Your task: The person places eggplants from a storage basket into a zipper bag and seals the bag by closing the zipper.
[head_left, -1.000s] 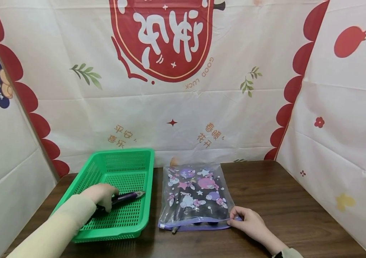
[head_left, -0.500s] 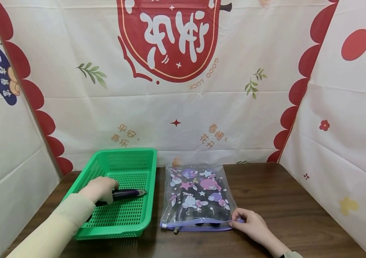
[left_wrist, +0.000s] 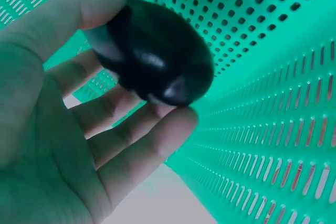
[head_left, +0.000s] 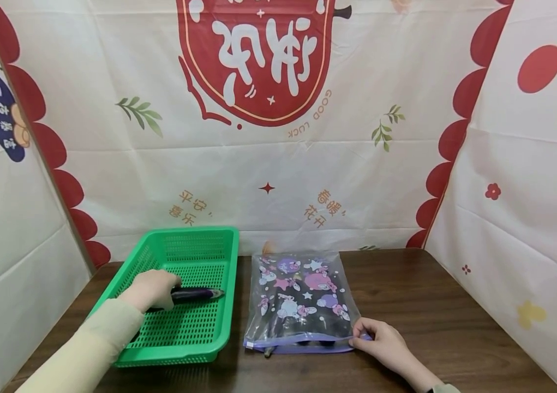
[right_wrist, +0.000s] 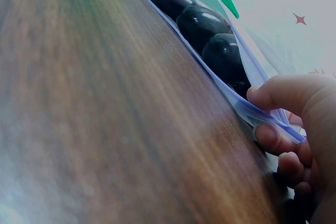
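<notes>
My left hand (head_left: 153,289) holds a dark purple eggplant (head_left: 196,295) low inside the green basket (head_left: 231,273), its stem end pointing right. In the left wrist view the thumb and fingers curl round the glossy eggplant (left_wrist: 157,51) close to the slotted wall. To the right of the basket, a clear zip bag (head_left: 303,300) with a printed cartoon pattern lies flat, its purple-edged mouth facing me. My right hand (head_left: 381,341) pinches the right corner of that mouth. Several eggplants (right_wrist: 205,27) show through the parted opening in the right wrist view, one stem poking out at the left.
The dark wooden table (head_left: 406,295) carries the basket and bag side by side. A printed cloth (head_left: 224,169) hangs behind and along both sides. Part of another dark item (head_left: 136,335) shows in the basket beside the left sleeve.
The eggplant in my left hand has swung from a slant to nearly level in the basket. The head view has shifted slightly. My right hand stays on the bag's corner.
</notes>
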`<action>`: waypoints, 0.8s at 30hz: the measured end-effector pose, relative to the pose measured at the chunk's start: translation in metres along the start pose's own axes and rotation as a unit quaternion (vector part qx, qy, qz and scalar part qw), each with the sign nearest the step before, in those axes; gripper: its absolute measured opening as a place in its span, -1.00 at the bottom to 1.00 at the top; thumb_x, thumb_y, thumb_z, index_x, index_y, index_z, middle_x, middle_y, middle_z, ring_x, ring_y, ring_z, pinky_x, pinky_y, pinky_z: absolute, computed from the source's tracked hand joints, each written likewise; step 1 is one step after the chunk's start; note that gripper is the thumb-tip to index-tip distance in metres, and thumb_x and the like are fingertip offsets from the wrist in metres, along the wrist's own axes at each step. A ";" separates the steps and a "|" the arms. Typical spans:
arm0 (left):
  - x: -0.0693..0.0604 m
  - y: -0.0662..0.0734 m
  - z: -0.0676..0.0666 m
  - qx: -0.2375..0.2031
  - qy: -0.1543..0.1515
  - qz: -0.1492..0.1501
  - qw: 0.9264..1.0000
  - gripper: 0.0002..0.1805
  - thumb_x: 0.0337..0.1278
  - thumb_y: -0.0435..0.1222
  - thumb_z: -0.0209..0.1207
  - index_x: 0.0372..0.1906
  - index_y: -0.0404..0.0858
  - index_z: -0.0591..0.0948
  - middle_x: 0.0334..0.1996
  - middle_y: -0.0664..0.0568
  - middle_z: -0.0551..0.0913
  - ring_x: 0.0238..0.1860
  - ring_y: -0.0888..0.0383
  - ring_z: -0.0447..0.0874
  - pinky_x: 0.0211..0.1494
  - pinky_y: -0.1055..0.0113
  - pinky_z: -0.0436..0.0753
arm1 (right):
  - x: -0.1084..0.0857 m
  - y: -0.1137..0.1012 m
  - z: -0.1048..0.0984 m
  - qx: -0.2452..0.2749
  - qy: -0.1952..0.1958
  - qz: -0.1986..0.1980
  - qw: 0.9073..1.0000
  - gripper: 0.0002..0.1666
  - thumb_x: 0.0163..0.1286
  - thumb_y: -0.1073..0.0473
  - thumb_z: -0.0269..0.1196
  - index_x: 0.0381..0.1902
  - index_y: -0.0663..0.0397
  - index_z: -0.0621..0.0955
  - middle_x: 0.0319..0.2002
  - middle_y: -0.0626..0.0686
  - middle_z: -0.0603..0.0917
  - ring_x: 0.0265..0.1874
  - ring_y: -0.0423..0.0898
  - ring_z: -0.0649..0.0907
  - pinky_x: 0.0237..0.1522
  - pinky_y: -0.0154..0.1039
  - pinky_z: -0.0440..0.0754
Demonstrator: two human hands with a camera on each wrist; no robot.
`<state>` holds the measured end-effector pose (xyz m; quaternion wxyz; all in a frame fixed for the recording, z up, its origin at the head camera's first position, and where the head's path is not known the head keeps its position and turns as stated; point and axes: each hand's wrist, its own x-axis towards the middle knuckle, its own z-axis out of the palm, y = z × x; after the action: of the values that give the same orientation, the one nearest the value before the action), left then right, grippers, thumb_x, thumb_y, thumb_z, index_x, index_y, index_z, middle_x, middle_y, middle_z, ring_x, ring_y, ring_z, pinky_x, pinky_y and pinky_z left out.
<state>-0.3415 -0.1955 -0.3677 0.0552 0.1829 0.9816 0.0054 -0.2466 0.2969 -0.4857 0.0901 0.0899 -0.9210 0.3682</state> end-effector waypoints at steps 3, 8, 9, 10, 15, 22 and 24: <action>0.001 -0.001 -0.001 0.014 0.018 0.005 1.000 -0.69 -0.16 -0.43 0.32 -0.18 -0.17 0.67 -0.34 0.00 0.63 -0.47 0.06 0.41 -0.50 0.16 0.39 | 0.000 -0.001 0.000 0.003 0.001 0.000 1.000 -0.76 0.08 0.03 0.43 -0.53 -0.25 0.53 -0.67 -0.21 0.37 -0.65 -0.31 0.36 -0.56 -0.35 0.24; 0.002 -0.004 0.000 0.032 0.035 0.007 0.999 -0.80 -0.17 -0.40 0.29 -0.41 -0.07 0.56 -0.55 0.10 0.46 -0.54 0.07 0.29 -0.54 0.17 0.33 | 0.000 -0.002 0.000 0.001 -0.001 0.012 1.000 -0.75 0.07 0.04 0.44 -0.53 -0.26 0.53 -0.67 -0.20 0.38 -0.64 -0.29 0.36 -0.55 -0.35 0.23; 0.002 -0.005 0.001 0.031 0.035 0.007 0.999 -0.80 -0.16 -0.40 0.29 -0.39 -0.07 0.57 -0.54 0.11 0.46 -0.55 0.07 0.28 -0.54 0.18 0.33 | 0.000 -0.002 0.000 0.000 -0.002 0.013 1.000 -0.75 0.07 0.04 0.44 -0.53 -0.26 0.53 -0.67 -0.20 0.38 -0.64 -0.29 0.36 -0.55 -0.35 0.23; 0.002 -0.006 0.000 0.028 0.036 0.006 0.999 -0.78 -0.16 -0.40 0.29 -0.34 -0.07 0.59 -0.52 0.11 0.48 -0.54 0.07 0.28 -0.54 0.18 0.33 | 0.000 -0.003 0.000 0.000 -0.002 0.013 1.000 -0.75 0.07 0.04 0.44 -0.53 -0.26 0.53 -0.66 -0.20 0.38 -0.64 -0.29 0.36 -0.55 -0.34 0.24; 0.000 -0.006 -0.003 0.022 0.041 0.007 0.999 -0.70 -0.13 -0.36 0.34 -0.18 -0.12 0.65 -0.43 0.09 0.57 -0.54 0.08 0.32 -0.53 0.18 0.37 | 0.001 -0.003 0.000 0.001 -0.003 0.004 1.000 -0.75 0.07 0.04 0.44 -0.53 -0.26 0.52 -0.66 -0.21 0.38 -0.65 -0.30 0.35 -0.56 -0.34 0.23; -0.001 -0.002 -0.004 0.023 0.048 0.008 0.999 -0.78 -0.12 -0.36 0.36 -0.28 -0.10 0.64 -0.47 0.10 0.54 -0.55 0.08 0.33 -0.53 0.18 0.37 | 0.000 0.000 0.001 -0.002 -0.004 -0.003 1.000 -0.76 0.09 0.02 0.43 -0.53 -0.27 0.52 -0.67 -0.22 0.36 -0.67 -0.32 0.33 -0.58 -0.35 0.21; -0.001 -0.001 -0.004 0.020 0.049 0.009 0.999 -0.80 -0.12 -0.36 0.36 -0.32 -0.09 0.63 -0.49 0.11 0.53 -0.55 0.08 0.33 -0.53 0.18 0.37 | -0.001 0.001 0.000 -0.001 -0.005 -0.001 1.000 -0.76 0.09 0.02 0.43 -0.52 -0.27 0.52 -0.67 -0.22 0.36 -0.67 -0.31 0.33 -0.58 -0.35 0.21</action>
<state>-0.3416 -0.1966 -0.3636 0.0029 0.1919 0.9814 -0.0052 -0.2461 0.2971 -0.4865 0.0865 0.0928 -0.9217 0.3666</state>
